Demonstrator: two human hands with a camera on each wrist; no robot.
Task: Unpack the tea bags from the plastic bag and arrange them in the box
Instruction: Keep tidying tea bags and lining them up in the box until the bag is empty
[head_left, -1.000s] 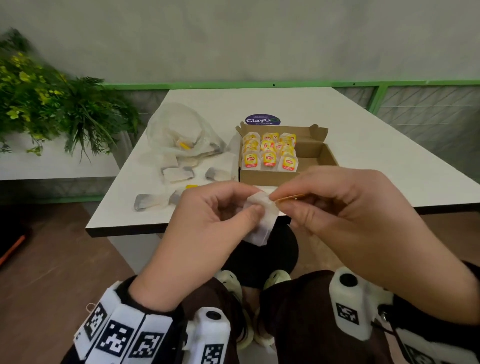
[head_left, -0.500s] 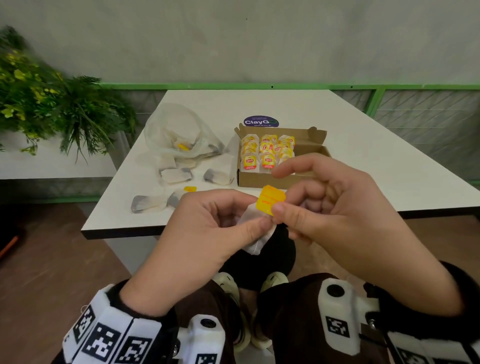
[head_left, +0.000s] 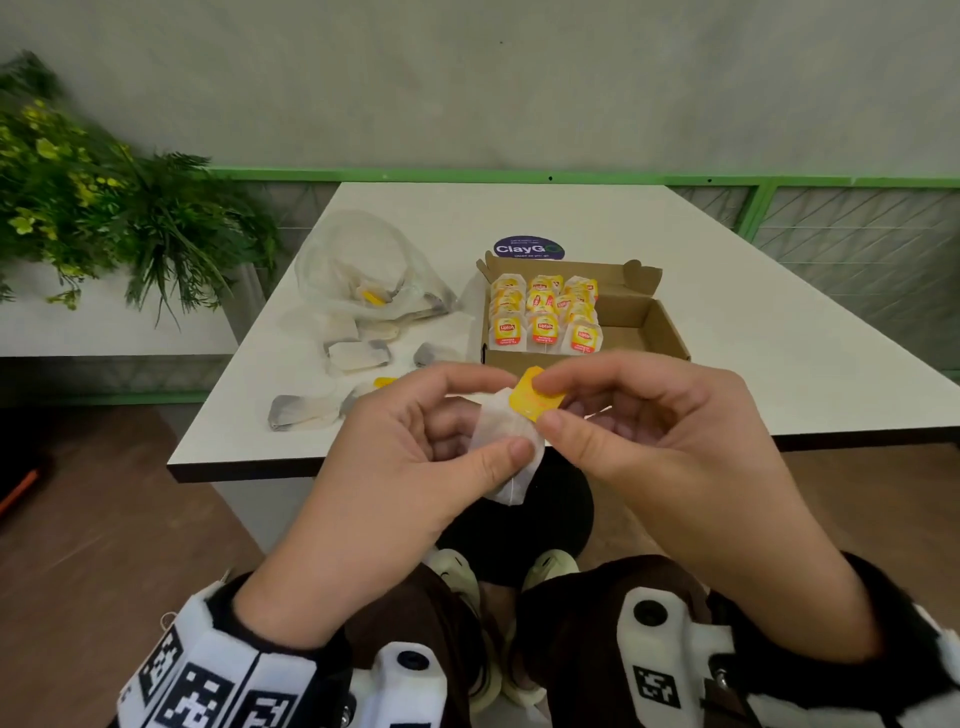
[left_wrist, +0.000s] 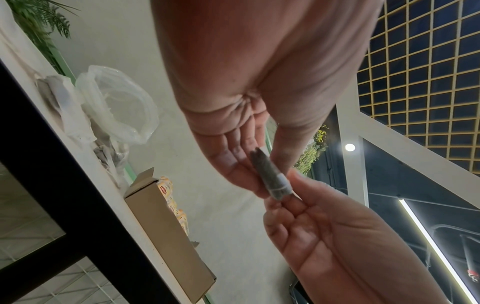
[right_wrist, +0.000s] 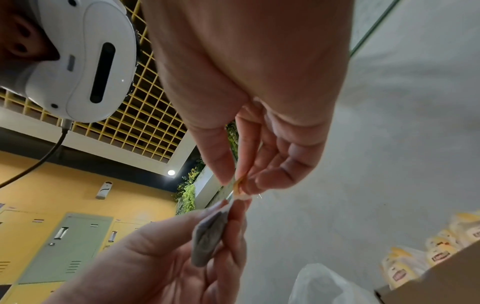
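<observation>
1. Closest in, the left hand (head_left: 415, 467) is pinching a white tea bag (head_left: 506, 441) between thumb and curled fingers, holding it in the air just short of the table (head_left: 779, 322) edge.
2. Right beside it, the right hand (head_left: 665, 441) is gripping the bag's yellow tag (head_left: 535, 397) between thumb and forefinger, other fingers loosely curled.
3. Further out, loose tea bags (head_left: 358, 356) are lying on the table's left side.
4. Beyond the hands, the cardboard box (head_left: 644, 317) is sitting open, its left part filled with rows of tagged bags (head_left: 545, 312).
5. Left of the box, the plastic bag (head_left: 363, 265) is lying with a few bags inside.
6. Farthest back, a round sticker (head_left: 529, 248) is showing behind the box.
</observation>
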